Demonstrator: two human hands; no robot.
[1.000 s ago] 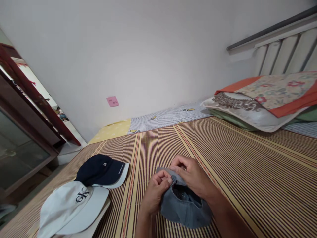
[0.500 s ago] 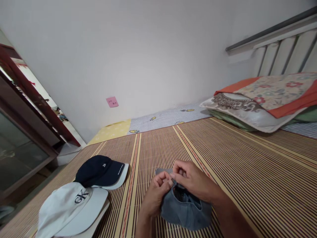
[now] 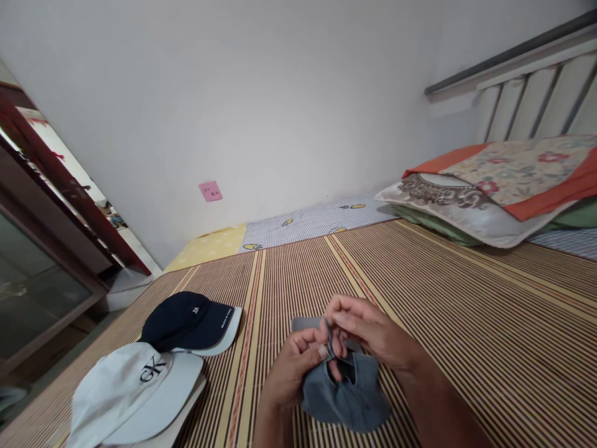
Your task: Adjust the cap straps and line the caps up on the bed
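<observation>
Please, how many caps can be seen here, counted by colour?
Navy cap: 1
White cap: 1
Grey-blue cap, held by left hand and right hand: 1
Total: 3 caps with visible crowns; pale brims beneath two may belong to hidden caps.

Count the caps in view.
3. A grey cap in the left hand and right hand; a navy cap on the mat to their left; a white cap nearer the camera, maybe hiding another beneath.

Navy cap (image 3: 186,320) & white cap (image 3: 125,386) on mat (image 3: 466,298) at L; pillows (image 3: 489,186) far R.
</observation>
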